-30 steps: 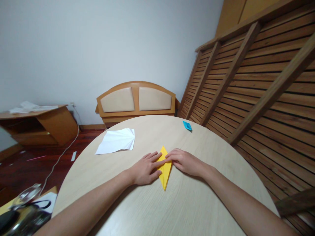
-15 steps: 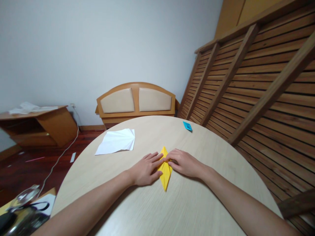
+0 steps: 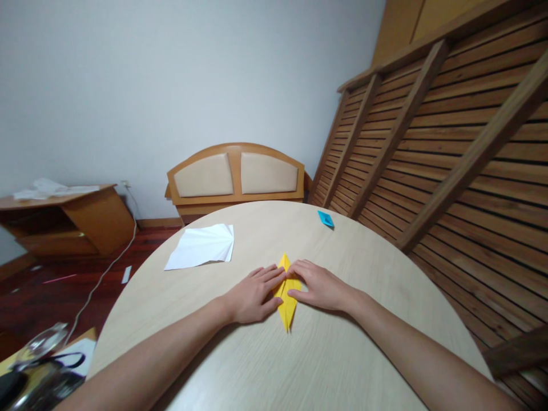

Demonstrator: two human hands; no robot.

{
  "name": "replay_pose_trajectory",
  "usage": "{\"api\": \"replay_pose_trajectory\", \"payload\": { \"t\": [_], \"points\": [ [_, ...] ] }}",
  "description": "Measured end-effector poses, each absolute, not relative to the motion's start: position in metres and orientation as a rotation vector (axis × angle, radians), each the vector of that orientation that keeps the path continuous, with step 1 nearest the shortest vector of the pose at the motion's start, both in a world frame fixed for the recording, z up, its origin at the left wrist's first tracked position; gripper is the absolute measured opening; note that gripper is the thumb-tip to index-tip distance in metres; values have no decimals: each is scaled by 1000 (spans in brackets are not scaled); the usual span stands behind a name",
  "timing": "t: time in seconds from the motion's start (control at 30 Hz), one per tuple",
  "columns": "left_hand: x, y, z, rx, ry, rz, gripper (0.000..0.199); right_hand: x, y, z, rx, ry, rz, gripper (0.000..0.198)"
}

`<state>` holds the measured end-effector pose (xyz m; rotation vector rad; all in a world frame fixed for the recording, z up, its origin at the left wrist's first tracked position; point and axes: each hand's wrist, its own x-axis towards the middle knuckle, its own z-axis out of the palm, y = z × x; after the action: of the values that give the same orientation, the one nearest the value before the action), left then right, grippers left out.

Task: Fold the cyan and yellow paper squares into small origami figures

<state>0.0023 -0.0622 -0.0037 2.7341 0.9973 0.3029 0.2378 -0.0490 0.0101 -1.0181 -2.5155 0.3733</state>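
Observation:
A yellow folded paper (image 3: 287,315), creased into a narrow diamond, lies flat on the round table (image 3: 257,365) with one point toward me. My left hand (image 3: 256,294) rests palm down at its left edge, fingers spread and their tips on the paper. From the right, my right hand (image 3: 320,285) touches the paper with bent fingers near the upper half. Its thumb lies lower on the paper, apart from the index finger. Both hands cover parts of the side edges.
A creased white sheet (image 3: 199,248) lies at the table's left. Near the far right edge sits a small blue folded paper (image 3: 326,219). Slatted wooden panels (image 3: 428,148) lean on the right; a headboard (image 3: 235,174) stands behind the table, and a low cabinet (image 3: 98,222) at left.
My right thumb and index finger have moved apart from their pinch at the paper's middle. The raised right flap now lies flatter. My left hand has stayed in place.

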Motion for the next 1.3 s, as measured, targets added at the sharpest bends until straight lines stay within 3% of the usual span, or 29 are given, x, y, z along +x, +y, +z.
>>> {"api": "replay_pose_trajectory", "payload": {
  "t": [0.33,0.43,0.6,0.8,0.93,1.17,1.3],
  "points": [
    [6,-66,7,2811,871,340,45,243,-47,2,-970,-2462,584,62],
    [7,-66,8,2837,927,389,44,241,-47,4,-1014,-2455,525,53],
    [9,-67,8,2877,1166,387,39,235,-51,13,-969,-2526,362,17],
    [8,-66,12,2889,1240,397,34,229,-60,18,-913,-2618,241,38],
    [5,-64,13,2901,1168,396,35,228,-62,21,-958,-2649,192,27],
    [0,-63,14,2922,1107,338,40,232,-57,21,-941,-2698,208,29],
    [0,-62,16,2925,1086,327,41,235,-56,19,-958,-2690,226,20]
  ]
}}
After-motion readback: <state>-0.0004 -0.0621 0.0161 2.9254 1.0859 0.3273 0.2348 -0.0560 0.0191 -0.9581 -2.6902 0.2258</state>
